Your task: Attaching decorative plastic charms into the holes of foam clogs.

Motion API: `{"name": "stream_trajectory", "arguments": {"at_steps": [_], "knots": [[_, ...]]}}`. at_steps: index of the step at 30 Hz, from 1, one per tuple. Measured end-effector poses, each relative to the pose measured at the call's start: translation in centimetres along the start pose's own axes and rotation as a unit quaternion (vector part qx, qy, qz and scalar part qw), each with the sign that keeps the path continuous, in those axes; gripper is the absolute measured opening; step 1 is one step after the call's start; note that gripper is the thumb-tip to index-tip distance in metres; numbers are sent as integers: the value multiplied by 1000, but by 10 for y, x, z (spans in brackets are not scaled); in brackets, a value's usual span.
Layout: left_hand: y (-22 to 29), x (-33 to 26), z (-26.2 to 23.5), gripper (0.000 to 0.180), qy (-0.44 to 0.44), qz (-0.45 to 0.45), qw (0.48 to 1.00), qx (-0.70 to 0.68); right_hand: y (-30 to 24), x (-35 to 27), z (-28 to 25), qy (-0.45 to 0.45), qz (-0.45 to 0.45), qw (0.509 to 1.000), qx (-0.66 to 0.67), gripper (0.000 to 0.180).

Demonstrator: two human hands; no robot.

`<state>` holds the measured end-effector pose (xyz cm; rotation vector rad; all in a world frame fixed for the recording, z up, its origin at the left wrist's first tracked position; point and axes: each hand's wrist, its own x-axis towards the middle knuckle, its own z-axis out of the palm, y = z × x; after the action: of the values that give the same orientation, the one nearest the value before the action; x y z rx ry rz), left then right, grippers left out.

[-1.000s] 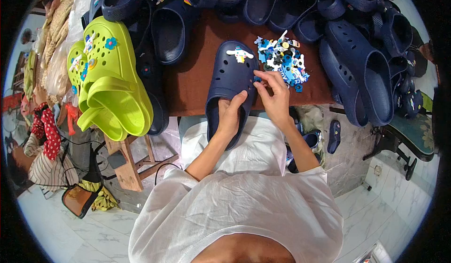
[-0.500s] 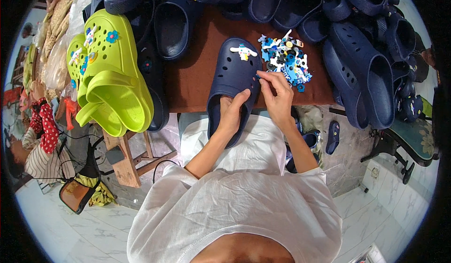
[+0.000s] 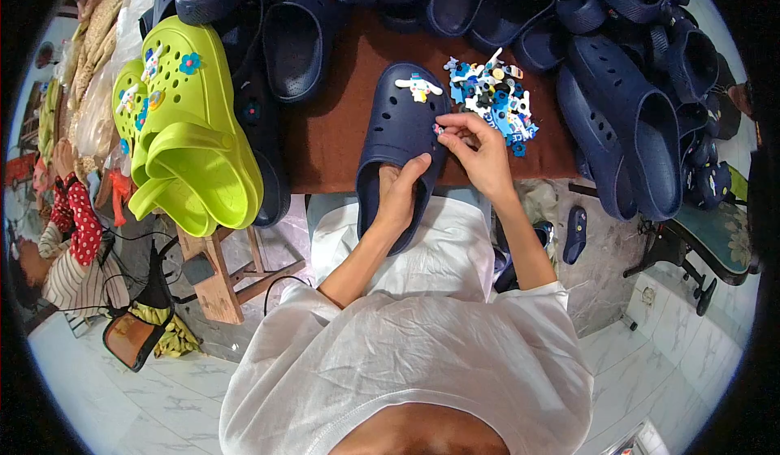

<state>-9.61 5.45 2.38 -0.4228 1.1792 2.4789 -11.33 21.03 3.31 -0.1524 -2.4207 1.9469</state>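
Observation:
A navy foam clog [image 3: 385,133] lies toe-away at the table's near edge, its heel over my lap. On its toe sits a white character shoe charm [image 3: 419,88]. My left hand [image 3: 396,193] is closed on the clog, fingers inside the opening and thumb on the upper's right side. With thumb and fingertips my right hand [image 3: 479,153] pinches a small pinkish shoe charm [image 3: 439,129] against a hole on the clog's right side; the charm is partly covered by the fingers. Just right of the toe lies a pile of blue, white and black charms [image 3: 494,97].
Green clogs [image 3: 191,106] with charms stand on the left edge of the brown-covered table [image 3: 325,146]. Several navy clogs [image 3: 296,49] line the back, and a navy pair [image 3: 621,130] leans at the right. A wooden stool [image 3: 213,272] is below left. Another person's dotted sleeve [image 3: 84,219] shows far left.
My right hand has moved slightly left and turned, bringing its fingertips with the small charm onto the clog's side. The left hand keeps its hold.

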Motion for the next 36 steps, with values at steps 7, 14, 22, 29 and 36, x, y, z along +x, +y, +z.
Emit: {"name": "stream_trajectory", "arguments": {"at_steps": [7, 14, 22, 29, 36], "knots": [[-5, 2, -5, 21, -9, -8, 1000, 7, 10, 17, -9, -48, 56, 996, 43, 25], [-2, 3, -5, 40, -37, -18, 999, -8, 7, 22, -12, -95, 81, 992, 21, 20], [-5, 4, -9, 41, -25, -42, 999, -5, 13, 20, -8, -99, 78, 992, 30, 17], [3, 0, 3, 40, -6, -19, 1000, -15, -2, -20, 10, 40, -33, 997, -62, 19], [0, 3, 4, 22, 4, -2, 1000, -5, 6, -46, 25, 88, -109, 979, -150, 32]]}}
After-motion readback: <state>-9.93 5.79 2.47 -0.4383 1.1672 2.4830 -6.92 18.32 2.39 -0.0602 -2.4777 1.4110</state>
